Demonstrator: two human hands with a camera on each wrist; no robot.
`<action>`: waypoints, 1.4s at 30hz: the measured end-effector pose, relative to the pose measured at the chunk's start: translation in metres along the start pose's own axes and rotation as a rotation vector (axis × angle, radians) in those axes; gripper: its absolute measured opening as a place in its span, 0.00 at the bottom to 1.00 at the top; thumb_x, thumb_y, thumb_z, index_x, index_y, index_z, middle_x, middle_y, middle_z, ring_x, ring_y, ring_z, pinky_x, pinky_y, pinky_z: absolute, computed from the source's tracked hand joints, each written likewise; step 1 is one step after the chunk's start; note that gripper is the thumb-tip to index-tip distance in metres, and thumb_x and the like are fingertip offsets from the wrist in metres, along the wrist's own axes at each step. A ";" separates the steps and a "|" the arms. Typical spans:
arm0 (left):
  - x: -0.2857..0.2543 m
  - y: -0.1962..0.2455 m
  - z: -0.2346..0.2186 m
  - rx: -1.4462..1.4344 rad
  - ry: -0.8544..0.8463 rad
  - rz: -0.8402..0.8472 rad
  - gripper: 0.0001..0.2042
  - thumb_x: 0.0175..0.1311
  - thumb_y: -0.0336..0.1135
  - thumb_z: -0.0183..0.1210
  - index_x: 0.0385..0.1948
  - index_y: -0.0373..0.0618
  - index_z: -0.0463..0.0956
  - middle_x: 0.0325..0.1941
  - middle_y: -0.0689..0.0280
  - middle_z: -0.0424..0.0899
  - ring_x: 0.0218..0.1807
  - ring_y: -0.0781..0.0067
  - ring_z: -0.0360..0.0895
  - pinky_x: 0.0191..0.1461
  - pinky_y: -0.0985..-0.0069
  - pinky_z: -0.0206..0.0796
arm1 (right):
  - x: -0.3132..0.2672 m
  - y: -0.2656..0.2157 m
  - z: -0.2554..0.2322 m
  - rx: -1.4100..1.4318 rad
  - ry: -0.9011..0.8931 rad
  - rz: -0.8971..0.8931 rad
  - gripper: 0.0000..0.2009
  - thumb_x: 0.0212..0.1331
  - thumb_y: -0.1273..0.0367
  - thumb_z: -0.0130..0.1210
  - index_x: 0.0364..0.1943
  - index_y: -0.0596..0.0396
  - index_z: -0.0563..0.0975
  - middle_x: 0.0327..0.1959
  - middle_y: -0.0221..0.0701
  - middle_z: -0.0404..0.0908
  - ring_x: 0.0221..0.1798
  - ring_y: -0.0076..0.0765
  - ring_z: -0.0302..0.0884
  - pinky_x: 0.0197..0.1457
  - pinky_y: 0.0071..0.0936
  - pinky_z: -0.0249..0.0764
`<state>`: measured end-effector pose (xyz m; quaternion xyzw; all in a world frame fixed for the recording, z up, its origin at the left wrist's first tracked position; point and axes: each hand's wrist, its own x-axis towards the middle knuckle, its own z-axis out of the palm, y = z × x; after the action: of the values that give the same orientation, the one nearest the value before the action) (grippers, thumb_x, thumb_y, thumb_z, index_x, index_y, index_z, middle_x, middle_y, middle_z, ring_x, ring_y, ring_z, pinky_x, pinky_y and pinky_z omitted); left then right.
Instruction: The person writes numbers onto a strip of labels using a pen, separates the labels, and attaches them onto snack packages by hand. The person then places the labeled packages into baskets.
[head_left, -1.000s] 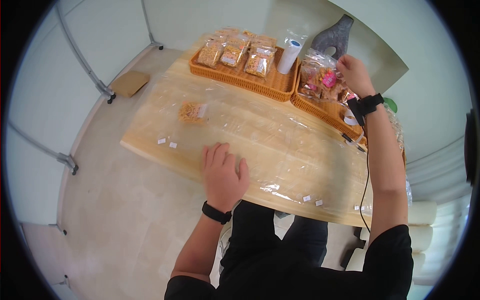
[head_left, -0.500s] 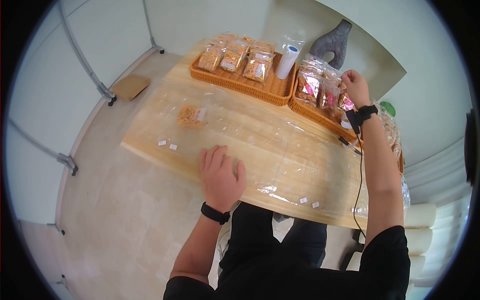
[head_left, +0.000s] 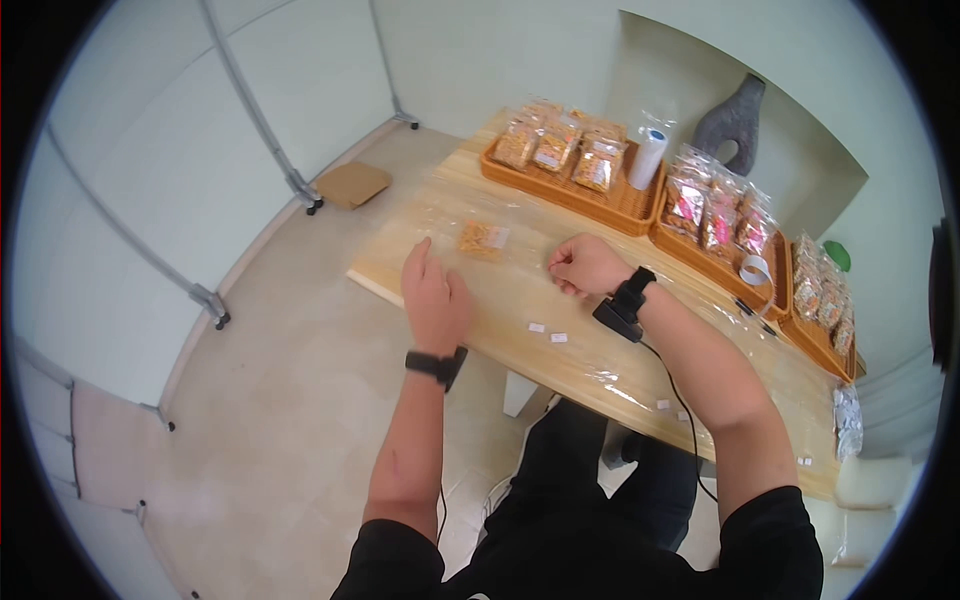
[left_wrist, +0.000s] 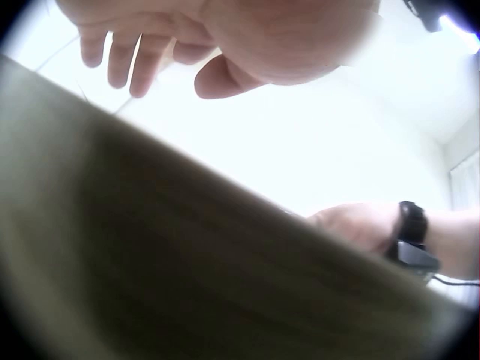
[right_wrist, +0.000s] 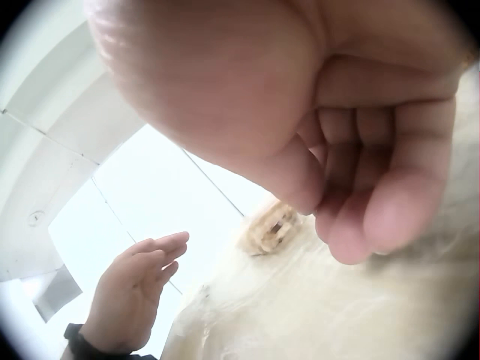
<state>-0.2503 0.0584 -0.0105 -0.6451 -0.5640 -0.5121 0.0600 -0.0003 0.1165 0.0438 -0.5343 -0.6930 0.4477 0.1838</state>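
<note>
On the tabletop (head_left: 510, 290) lies one clear bag of yellow-orange snacks (head_left: 481, 239) with a white label, also visible as a snack bag (right_wrist: 271, 229) in the right wrist view. My right hand (head_left: 592, 266) hovers to its right, fingers curled and thumb tip against the index finger; nothing shows between them. To the lower left of the bag, at the table's left front edge, my left hand (head_left: 437, 305) is raised with straight fingers. The left wrist view shows this left hand (left_wrist: 225, 37) above the blurred table edge (left_wrist: 187, 225).
Wicker trays line the back: one with snack bags (head_left: 556, 145) and a white roll (head_left: 648, 160), one with pink-labelled bags (head_left: 720, 222) and a roll of tape (head_left: 755, 269), another with bags (head_left: 822, 290) at right. Small white labels (head_left: 537, 328) dot the table near black pens (head_left: 755, 317).
My right hand has come away from the pink-labelled bags, moving left and down toward the single snack bag. The left hand has lifted and shifted left to the table edge. The head view has turned left.
</note>
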 end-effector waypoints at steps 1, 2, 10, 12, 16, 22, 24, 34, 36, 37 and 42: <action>0.006 -0.020 0.006 0.024 -0.049 -0.028 0.18 0.59 0.27 0.55 0.50 0.27 0.73 0.60 0.43 0.74 0.64 0.43 0.69 0.72 0.53 0.57 | 0.011 -0.003 0.010 0.061 -0.003 0.036 0.06 0.62 0.73 0.57 0.33 0.61 0.82 0.23 0.27 0.81 0.22 0.20 0.78 0.22 0.21 0.73; 0.008 -0.037 0.008 0.047 -0.094 -0.059 0.20 0.59 0.28 0.55 0.52 0.27 0.73 0.60 0.43 0.75 0.65 0.43 0.69 0.72 0.54 0.58 | 0.024 -0.002 0.019 0.059 -0.018 0.013 0.06 0.62 0.73 0.57 0.33 0.61 0.82 0.23 0.27 0.81 0.22 0.20 0.78 0.22 0.21 0.73; 0.008 -0.024 0.010 0.173 -0.200 -0.108 0.18 0.56 0.32 0.57 0.46 0.30 0.76 0.50 0.45 0.79 0.58 0.44 0.73 0.67 0.55 0.63 | 0.065 -0.007 0.043 0.111 0.119 0.115 0.14 0.57 0.60 0.63 0.23 0.56 0.82 0.13 0.29 0.77 0.14 0.22 0.74 0.16 0.24 0.68; 0.008 -0.025 0.012 0.236 -0.176 -0.026 0.15 0.56 0.33 0.56 0.42 0.31 0.77 0.50 0.47 0.78 0.60 0.47 0.72 0.68 0.56 0.61 | 0.066 -0.010 0.042 0.221 0.097 0.131 0.14 0.58 0.60 0.63 0.27 0.57 0.81 0.15 0.28 0.75 0.13 0.22 0.72 0.13 0.22 0.63; 0.007 -0.025 0.009 0.222 -0.175 -0.014 0.13 0.57 0.33 0.55 0.38 0.32 0.79 0.52 0.50 0.78 0.61 0.49 0.70 0.69 0.57 0.59 | 0.069 -0.017 0.042 0.346 0.091 0.121 0.15 0.59 0.61 0.62 0.40 0.60 0.78 0.18 0.27 0.74 0.13 0.22 0.70 0.11 0.21 0.59; 0.008 -0.023 0.007 0.189 -0.188 -0.005 0.12 0.57 0.32 0.55 0.36 0.32 0.79 0.52 0.51 0.78 0.61 0.50 0.70 0.69 0.57 0.59 | 0.063 -0.038 0.049 0.292 0.160 0.092 0.24 0.57 0.62 0.65 0.52 0.62 0.71 0.21 0.27 0.74 0.13 0.21 0.68 0.11 0.20 0.57; 0.009 -0.022 0.006 0.189 -0.204 -0.012 0.12 0.57 0.32 0.55 0.36 0.31 0.79 0.54 0.51 0.78 0.62 0.50 0.70 0.69 0.57 0.58 | 0.069 -0.034 0.048 0.127 0.054 0.088 0.40 0.55 0.60 0.68 0.69 0.62 0.62 0.23 0.29 0.77 0.14 0.21 0.69 0.13 0.19 0.59; 0.011 -0.027 0.009 0.192 -0.238 -0.039 0.15 0.60 0.32 0.54 0.42 0.29 0.77 0.54 0.46 0.77 0.61 0.45 0.70 0.67 0.54 0.60 | 0.047 -0.030 0.028 -0.388 0.249 -0.172 0.25 0.38 0.61 0.75 0.38 0.62 0.77 0.33 0.39 0.82 0.37 0.40 0.81 0.42 0.35 0.75; 0.010 -0.029 0.012 0.221 -0.226 0.015 0.14 0.60 0.31 0.54 0.44 0.29 0.77 0.54 0.47 0.78 0.60 0.44 0.71 0.66 0.54 0.61 | 0.039 -0.019 0.013 -0.308 0.242 -0.111 0.24 0.39 0.62 0.74 0.38 0.62 0.78 0.33 0.38 0.82 0.37 0.38 0.80 0.42 0.33 0.75; 0.009 -0.028 0.012 0.205 -0.225 0.015 0.14 0.60 0.30 0.54 0.44 0.30 0.77 0.54 0.48 0.78 0.60 0.44 0.71 0.66 0.54 0.61 | 0.034 -0.012 0.004 -0.208 0.207 -0.097 0.23 0.40 0.63 0.74 0.39 0.61 0.78 0.33 0.37 0.81 0.37 0.37 0.80 0.42 0.32 0.75; 0.011 -0.026 0.011 0.173 -0.207 0.021 0.13 0.61 0.29 0.53 0.45 0.31 0.77 0.55 0.51 0.78 0.61 0.45 0.70 0.66 0.56 0.62 | 0.007 -0.002 -0.052 -0.275 0.257 -0.030 0.21 0.43 0.65 0.73 0.40 0.61 0.78 0.31 0.34 0.80 0.36 0.31 0.79 0.40 0.30 0.74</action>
<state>-0.2654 0.0820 -0.0209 -0.6927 -0.6024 -0.3916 0.0621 0.0342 0.1449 0.0718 -0.5969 -0.7264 0.2740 0.2027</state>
